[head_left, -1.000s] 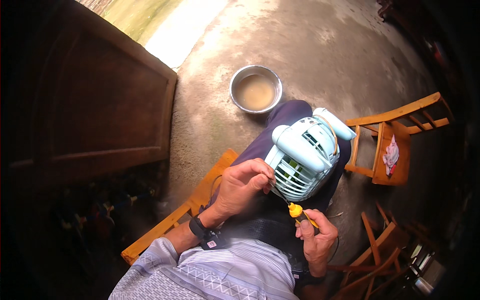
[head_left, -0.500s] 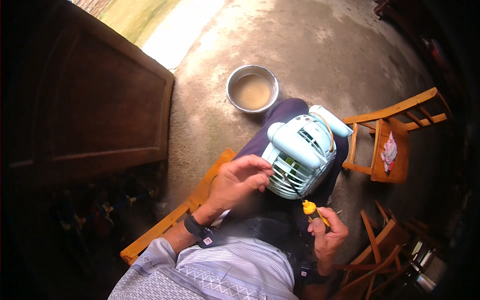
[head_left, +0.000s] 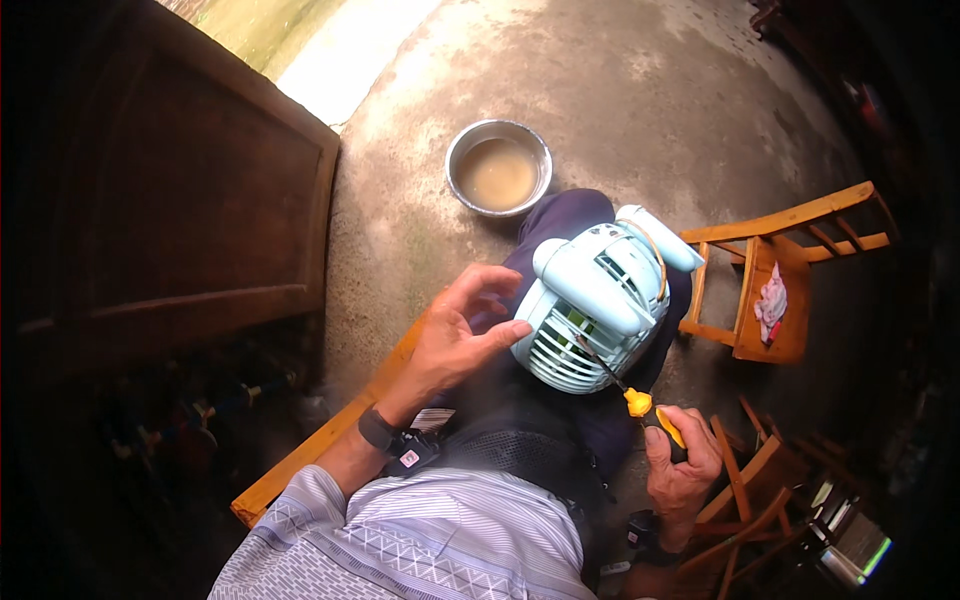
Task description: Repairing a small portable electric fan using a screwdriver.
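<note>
A light-blue plastic fan [head_left: 592, 283] with a slatted grille rests on my lap, and a thin tan cord loops over its upper right side. In my right hand [head_left: 683, 468] is the handle of a yellow-and-black screwdriver [head_left: 642, 404]. Its dark shaft points up and left, with the tip at the grille's slats. My left hand [head_left: 462, 335] is at the fan's left edge, fingers curved and spread apart from the thumb. The thumb tip is beside the grille; whether it touches is hard to tell. Nothing shows between those fingers.
A metal basin [head_left: 499, 167] of cloudy water stands on the concrete floor ahead. To the right, a wooden chair [head_left: 775, 300] bears a crumpled pinkish cloth [head_left: 771, 303]. Wooden chair parts [head_left: 745, 505] lie lower right. A dark wooden panel [head_left: 180, 190] stands left, and a wooden bench [head_left: 330, 440] is under me.
My right hand and the screwdriver's handle have shifted right and slightly down. My left hand has drawn back left from the grille, and its fingers have spread.
</note>
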The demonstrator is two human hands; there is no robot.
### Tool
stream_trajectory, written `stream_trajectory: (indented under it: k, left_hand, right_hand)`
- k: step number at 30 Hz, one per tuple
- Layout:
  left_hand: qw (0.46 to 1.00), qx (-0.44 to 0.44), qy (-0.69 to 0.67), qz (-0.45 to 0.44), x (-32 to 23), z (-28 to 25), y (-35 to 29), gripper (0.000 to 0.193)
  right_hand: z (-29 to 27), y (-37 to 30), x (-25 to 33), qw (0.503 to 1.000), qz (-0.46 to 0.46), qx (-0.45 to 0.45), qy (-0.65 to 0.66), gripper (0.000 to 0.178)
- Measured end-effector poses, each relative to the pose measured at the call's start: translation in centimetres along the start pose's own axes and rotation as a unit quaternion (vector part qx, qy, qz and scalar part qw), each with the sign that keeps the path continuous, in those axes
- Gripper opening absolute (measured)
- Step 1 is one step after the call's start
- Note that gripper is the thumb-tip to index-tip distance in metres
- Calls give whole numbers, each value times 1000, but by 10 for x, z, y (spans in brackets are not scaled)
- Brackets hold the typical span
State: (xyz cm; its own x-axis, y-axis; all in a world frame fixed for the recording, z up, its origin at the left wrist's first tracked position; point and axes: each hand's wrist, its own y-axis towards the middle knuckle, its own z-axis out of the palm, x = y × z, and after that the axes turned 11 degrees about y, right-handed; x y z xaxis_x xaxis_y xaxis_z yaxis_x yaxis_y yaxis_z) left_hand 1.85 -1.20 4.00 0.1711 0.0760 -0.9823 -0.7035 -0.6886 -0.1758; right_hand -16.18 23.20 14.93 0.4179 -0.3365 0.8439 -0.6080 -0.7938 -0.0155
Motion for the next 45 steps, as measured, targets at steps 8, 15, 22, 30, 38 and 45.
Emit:
stream_trajectory:
  k: [8, 15, 22, 30, 38, 45]
  left_hand:
    - [999, 45, 26, -12, 0, 4, 2, 61]
    - [998, 38, 48, -1, -2, 6, 3, 59]
    - [998, 24, 63, 21, -1, 8, 3, 59]
    - [995, 25, 90, 38, -4, 7, 3, 58]
    - [994, 25, 95, 44, -6, 8, 1, 57]
    - [993, 28, 107, 43, -6, 8, 1, 55]
  right_hand:
    - [-4, 4, 6, 999, -8, 13, -36, 26]
    - [-4, 12, 19, 996, -45, 23, -68, 27]
    - [-7, 16, 30, 992, -61, 28, -103, 29]
    - [-7, 27, 40, 990, -60, 52, -113, 31]
    - [3, 34, 38, 993, -52, 56, -94, 30]
    - [15, 32, 24, 995, -56, 33, -81, 29]
